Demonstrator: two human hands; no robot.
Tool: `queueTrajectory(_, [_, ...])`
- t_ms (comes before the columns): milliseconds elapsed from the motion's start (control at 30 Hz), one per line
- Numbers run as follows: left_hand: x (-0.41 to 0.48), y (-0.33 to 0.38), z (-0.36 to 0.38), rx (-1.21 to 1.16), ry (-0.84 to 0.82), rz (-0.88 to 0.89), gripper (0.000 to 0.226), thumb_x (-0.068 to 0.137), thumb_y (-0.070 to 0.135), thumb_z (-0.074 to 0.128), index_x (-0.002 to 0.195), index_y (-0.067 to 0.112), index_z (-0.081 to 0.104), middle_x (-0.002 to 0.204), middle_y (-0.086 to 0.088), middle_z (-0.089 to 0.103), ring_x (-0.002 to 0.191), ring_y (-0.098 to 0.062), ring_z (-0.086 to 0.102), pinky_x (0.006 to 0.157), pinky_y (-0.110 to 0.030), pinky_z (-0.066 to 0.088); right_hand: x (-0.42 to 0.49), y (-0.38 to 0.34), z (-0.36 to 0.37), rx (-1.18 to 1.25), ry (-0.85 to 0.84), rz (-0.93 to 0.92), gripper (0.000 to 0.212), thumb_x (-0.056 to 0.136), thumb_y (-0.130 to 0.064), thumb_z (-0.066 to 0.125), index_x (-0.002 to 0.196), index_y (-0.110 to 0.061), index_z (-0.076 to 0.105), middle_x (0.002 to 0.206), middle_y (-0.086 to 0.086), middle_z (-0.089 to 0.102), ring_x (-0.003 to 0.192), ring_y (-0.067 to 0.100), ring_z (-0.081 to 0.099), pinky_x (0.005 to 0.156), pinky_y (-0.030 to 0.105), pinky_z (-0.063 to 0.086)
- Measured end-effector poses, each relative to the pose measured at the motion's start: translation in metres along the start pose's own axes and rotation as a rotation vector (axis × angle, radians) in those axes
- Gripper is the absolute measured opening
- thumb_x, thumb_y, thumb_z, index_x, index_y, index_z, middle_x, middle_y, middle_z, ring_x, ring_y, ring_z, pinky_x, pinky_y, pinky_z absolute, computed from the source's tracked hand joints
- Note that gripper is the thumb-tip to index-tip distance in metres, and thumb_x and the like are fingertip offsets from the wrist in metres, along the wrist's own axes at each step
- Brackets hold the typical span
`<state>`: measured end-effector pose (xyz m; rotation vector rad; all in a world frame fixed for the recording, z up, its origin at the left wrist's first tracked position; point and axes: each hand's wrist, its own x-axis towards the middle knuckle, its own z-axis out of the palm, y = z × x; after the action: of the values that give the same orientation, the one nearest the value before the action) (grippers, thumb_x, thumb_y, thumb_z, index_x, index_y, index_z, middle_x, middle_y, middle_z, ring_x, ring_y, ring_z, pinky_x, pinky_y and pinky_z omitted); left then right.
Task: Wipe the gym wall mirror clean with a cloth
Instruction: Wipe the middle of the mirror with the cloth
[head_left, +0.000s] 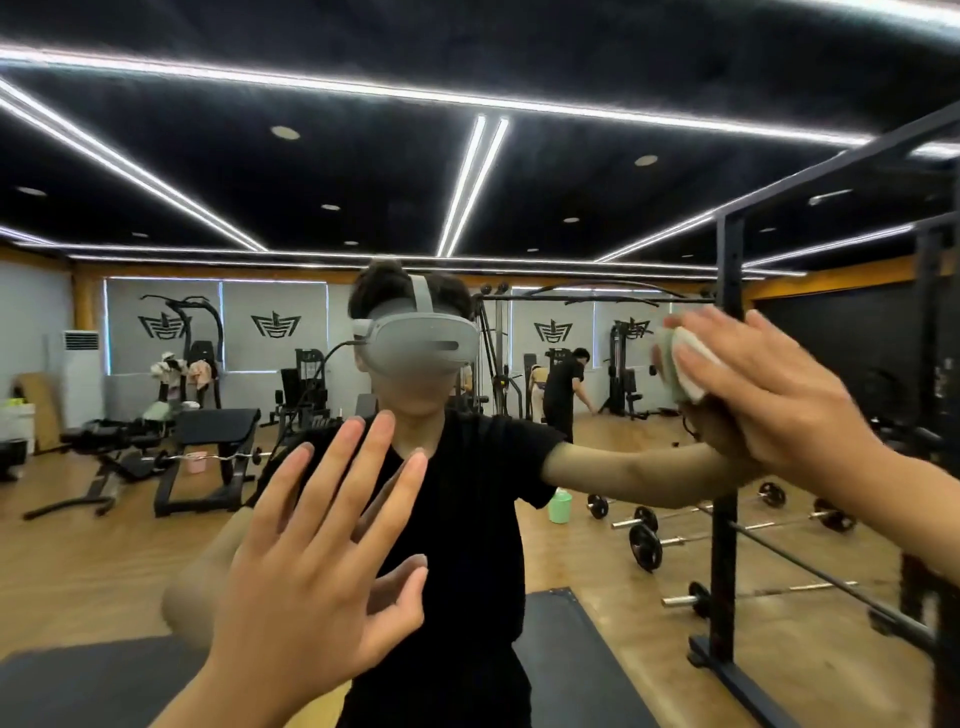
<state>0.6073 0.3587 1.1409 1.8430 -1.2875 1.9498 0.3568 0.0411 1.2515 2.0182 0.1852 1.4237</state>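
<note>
Cloth (685, 364): white and pale green, bunched into a wad and pressed flat on the mirror (467, 208). It sits under the right hand (769, 384). That hand's fingers (717, 332) lie nearly straight and close together across the wad, with cloth showing just past the fingertips and below them.

Left hand (317, 561): raised, palm toward the glass. Fingers (374, 467) are straight and spread well apart, holding nothing. Cannot tell whether the tips touch the glass. It is well apart from the cloth, lower than the right fingers and to their left.

In the glass, between the two sets of fingers: the person's reflection, with a grey headset (415, 338) and a black T-shirt (467, 493). The reflected arm reaches out to meet the right hand at the cloth.

Just below the right fingers, a black rack upright (727, 545) runs down to the wooden floor (78, 561). Barbells (644, 540) lie on the floor near its base, and a green bucket (560, 506) stands to their left.

Left of the left fingers: a weight bench (208, 447) with a small pink bucket (195, 461) beside it.

Beyond, left of the right fingers: another person in black (563, 384), bent forward (small, detail unclear). Above all the fingers, white light strips (472, 182) cross a dark ceiling.
</note>
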Motion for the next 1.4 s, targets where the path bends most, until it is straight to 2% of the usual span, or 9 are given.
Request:
queueTrajectory(200, [-0.001, 0.002, 0.002, 0.006, 0.004, -0.01, 0.075, 0.096, 0.051, 0.047, 0.16, 0.013, 0.044, 0.172, -0.019, 0.027, 0.159, -0.036, 0.027, 0.128, -0.056, 0.02, 0.031, -0.039, 0.005, 0.073, -0.039, 0.193, 0.052, 0.114, -0.035, 0.024, 0.159, -0.008, 0.029, 0.165, 0.023, 0.026, 0.152, 0.039, 0.027, 0.121, 0.052, 0.029])
queueTrajectory(333, [0.001, 0.0, 0.0, -0.017, 0.002, -0.014, 0.074, 0.093, 0.049, 0.051, 0.158, 0.014, 0.047, 0.171, -0.018, 0.029, 0.158, -0.036, 0.03, 0.127, -0.055, 0.022, 0.108, -0.082, 0.032, 0.152, 0.02, 0.038, 0.057, 0.107, -0.008, 0.051, 0.159, 0.0, 0.029, 0.166, 0.026, 0.024, 0.155, 0.039, 0.024, 0.125, 0.055, 0.029])
queueTrajectory(433, [0.0, 0.0, -0.002, -0.039, 0.015, -0.024, 0.073, 0.093, 0.047, 0.053, 0.157, 0.012, 0.049, 0.17, -0.018, 0.031, 0.158, -0.036, 0.03, 0.126, -0.057, 0.025, 0.139, -0.12, 0.04, 0.269, 0.052, -0.033, 0.068, 0.092, 0.014, 0.053, 0.156, 0.006, 0.033, 0.164, 0.026, 0.03, 0.154, 0.037, 0.027, 0.128, 0.049, 0.023])
queueTrajectory(667, [0.002, 0.0, -0.004, -0.029, 0.047, 0.005, 0.07, 0.095, 0.045, 0.049, 0.156, 0.011, 0.046, 0.17, -0.02, 0.029, 0.158, -0.037, 0.029, 0.12, -0.062, 0.028, 0.069, -0.125, 0.045, 0.34, -0.005, -0.243, 0.046, 0.106, -0.003, 0.046, 0.152, -0.003, 0.048, 0.161, 0.015, 0.043, 0.153, 0.029, 0.034, 0.126, 0.047, 0.026])
queueTrajectory(767, [0.002, 0.004, -0.008, -0.038, 0.024, -0.001, 0.073, 0.095, 0.045, 0.045, 0.16, 0.013, 0.04, 0.172, -0.02, 0.026, 0.16, -0.035, 0.023, 0.127, -0.056, 0.019, 0.017, -0.087, 0.039, 0.245, 0.05, -0.115, 0.04, 0.114, -0.015, 0.038, 0.151, -0.006, 0.051, 0.16, 0.011, 0.044, 0.153, 0.026, 0.035, 0.124, 0.049, 0.031])
queueTrajectory(967, [-0.006, 0.008, -0.006, 0.016, -0.046, -0.037, 0.071, 0.1, 0.05, 0.033, 0.163, 0.018, 0.034, 0.174, -0.016, 0.022, 0.162, -0.034, 0.018, 0.131, -0.054, 0.009, -0.049, -0.031, 0.026, 0.09, 0.166, 0.152, 0.033, 0.109, -0.02, 0.056, 0.138, -0.004, 0.061, 0.15, 0.017, 0.054, 0.144, 0.034, 0.048, 0.117, 0.058, 0.04])
queueTrajectory(1133, [-0.016, 0.015, 0.002, 0.058, -0.029, -0.114, 0.084, 0.089, 0.048, 0.045, 0.166, 0.016, 0.03, 0.174, -0.015, 0.023, 0.161, -0.039, 0.019, 0.129, -0.06, 0.007, 0.002, -0.048, 0.026, 0.211, 0.181, 0.278, 0.039, 0.112, -0.019, 0.041, 0.146, -0.004, 0.054, 0.155, 0.016, 0.047, 0.148, 0.033, 0.042, 0.123, 0.055, 0.032])
queueTrajectory(1267, [-0.02, 0.014, 0.006, 0.023, -0.025, -0.185, 0.093, 0.09, 0.05, 0.045, 0.164, -0.001, 0.023, 0.173, -0.023, 0.02, 0.161, -0.04, 0.018, 0.129, -0.062, 0.011, 0.08, -0.101, 0.043, 0.238, 0.194, 0.169, 0.046, 0.102, 0.002, 0.051, 0.148, -0.005, 0.054, 0.156, 0.018, 0.048, 0.149, 0.032, 0.041, 0.125, 0.049, 0.031])
queueTrajectory(1400, [-0.02, 0.013, 0.005, -0.008, -0.015, -0.194, 0.095, 0.091, 0.051, 0.046, 0.165, -0.002, 0.02, 0.174, -0.021, 0.019, 0.161, -0.038, 0.019, 0.123, -0.068, 0.024, 0.115, -0.174, 0.056, 0.372, 0.17, 0.062, 0.049, 0.096, 0.002, 0.059, 0.144, -0.005, 0.058, 0.155, 0.017, 0.049, 0.148, 0.031, 0.04, 0.128, 0.044, 0.025])
